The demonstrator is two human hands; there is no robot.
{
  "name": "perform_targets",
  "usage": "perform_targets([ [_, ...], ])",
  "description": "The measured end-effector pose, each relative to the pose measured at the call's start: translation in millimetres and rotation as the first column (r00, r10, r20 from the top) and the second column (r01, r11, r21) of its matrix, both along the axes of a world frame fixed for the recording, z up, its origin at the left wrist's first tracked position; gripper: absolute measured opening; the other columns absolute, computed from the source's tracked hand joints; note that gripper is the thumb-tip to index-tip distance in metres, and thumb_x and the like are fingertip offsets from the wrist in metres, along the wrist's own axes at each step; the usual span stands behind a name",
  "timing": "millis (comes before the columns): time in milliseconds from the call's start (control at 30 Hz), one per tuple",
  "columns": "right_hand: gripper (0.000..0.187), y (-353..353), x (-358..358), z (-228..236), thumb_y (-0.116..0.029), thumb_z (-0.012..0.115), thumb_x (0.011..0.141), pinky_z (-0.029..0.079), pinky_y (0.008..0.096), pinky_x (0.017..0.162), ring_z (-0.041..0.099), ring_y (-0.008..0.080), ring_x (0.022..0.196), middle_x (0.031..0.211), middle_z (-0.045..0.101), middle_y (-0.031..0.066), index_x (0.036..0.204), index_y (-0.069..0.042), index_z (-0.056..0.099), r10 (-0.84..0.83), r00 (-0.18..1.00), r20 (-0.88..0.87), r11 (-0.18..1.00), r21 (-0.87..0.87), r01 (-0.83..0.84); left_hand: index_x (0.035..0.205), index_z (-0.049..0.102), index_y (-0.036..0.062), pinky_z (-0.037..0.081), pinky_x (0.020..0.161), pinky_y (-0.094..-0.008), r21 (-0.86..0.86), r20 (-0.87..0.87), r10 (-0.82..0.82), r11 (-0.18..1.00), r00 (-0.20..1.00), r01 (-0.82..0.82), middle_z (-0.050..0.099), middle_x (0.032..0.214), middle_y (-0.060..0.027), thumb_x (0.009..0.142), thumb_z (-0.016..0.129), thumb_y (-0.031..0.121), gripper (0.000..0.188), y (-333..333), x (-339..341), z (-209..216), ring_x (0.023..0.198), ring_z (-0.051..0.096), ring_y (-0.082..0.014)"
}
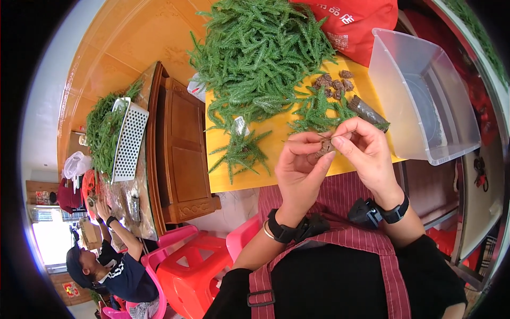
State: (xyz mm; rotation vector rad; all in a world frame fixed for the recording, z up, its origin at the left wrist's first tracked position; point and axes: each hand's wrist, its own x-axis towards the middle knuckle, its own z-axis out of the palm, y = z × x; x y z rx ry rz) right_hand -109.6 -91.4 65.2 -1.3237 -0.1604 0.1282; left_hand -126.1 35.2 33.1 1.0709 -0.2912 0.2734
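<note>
Above the front edge of a yellow tabletop (pixel 226 181), my left hand (pixel 300 173) and my right hand (pixel 369 157) meet. The left fingers close round a small brown pine cone (pixel 326 147). At its top, my right thumb and forefinger pinch what looks like a thin brown wire, mostly hidden by the fingers. Just beyond lie loose green sprigs (pixel 314 110), several brown pine cones (pixel 337 85) and a bundle of thin dark sticks or wires (pixel 367 112). To the left rests a branched green sprig (pixel 241 153). A big pile of artificial greenery (pixel 260 58) covers the far side.
A clear plastic bin (pixel 425 101) stands at the right, with a red bag (pixel 353 34) behind it. On the left, a white perforated basket (pixel 129 141) of greenery sits on a wooden cabinet (pixel 183 154). A co-worker (pixel 125 266) sits there, near a red stool (pixel 194 274).
</note>
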Motion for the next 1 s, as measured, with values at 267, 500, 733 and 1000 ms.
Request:
perform_targets([
  [267,0.01,8,-4,-6,-0.006,0.059,0.08,0.039,0.0181,0.068,0.048,0.0034,0.073,0.076,0.052,-0.0031,0.087,-0.003,0.053,0.004,1.0,-0.023,0.999,0.042,-0.003,0.089,0.047,0.0009,0.045,0.084,-0.0292,0.116,0.051,0.102,0.987,0.993,-0.107,0.047,0.106,-0.0113,0.073,0.058,-0.014,0.025,5,-4,-12,0.096,0.053,-0.0187],
  [500,0.019,3,-9,-16,-0.003,0.065,0.074,0.041,0.0178,0.061,0.05,0.0035,0.066,0.075,0.054,-0.0028,0.089,-0.004,0.053,-0.072,0.997,0.031,0.977,-0.2,0.076,0.079,0.05,0.0021,0.045,0.077,-0.0266,0.48,0.146,0.191,0.844,0.971,-0.239,0.052,0.097,-0.0104,0.067,0.063,-0.011,0.023,10,-5,-20,0.089,0.054,-0.0165],
  [733,0.026,12,-11,-17,0.0,0.067,0.072,0.041,0.0169,0.059,0.051,0.0032,0.067,0.076,0.056,-0.0016,0.095,-0.003,0.055,-0.198,0.959,0.202,0.949,-0.205,0.239,0.072,0.052,0.0046,0.046,0.062,-0.0281,0.525,0.214,0.327,0.756,0.92,-0.391,0.059,0.086,-0.0101,0.061,0.07,-0.004,0.023,3,-7,-15,0.075,0.056,-0.0205],
  [1000,0.032,10,-14,-16,0.002,0.063,0.074,0.04,0.0168,0.06,0.051,0.0034,0.068,0.077,0.057,-0.0012,0.105,-0.001,0.055,-0.212,0.958,0.195,0.943,-0.215,0.252,0.078,0.05,0.0018,0.043,0.071,-0.0239,0.513,0.226,0.256,0.789,0.94,-0.338,0.052,0.096,-0.0113,0.065,0.065,-0.011,0.023,3,-8,-22,0.083,0.052,-0.0153],
])
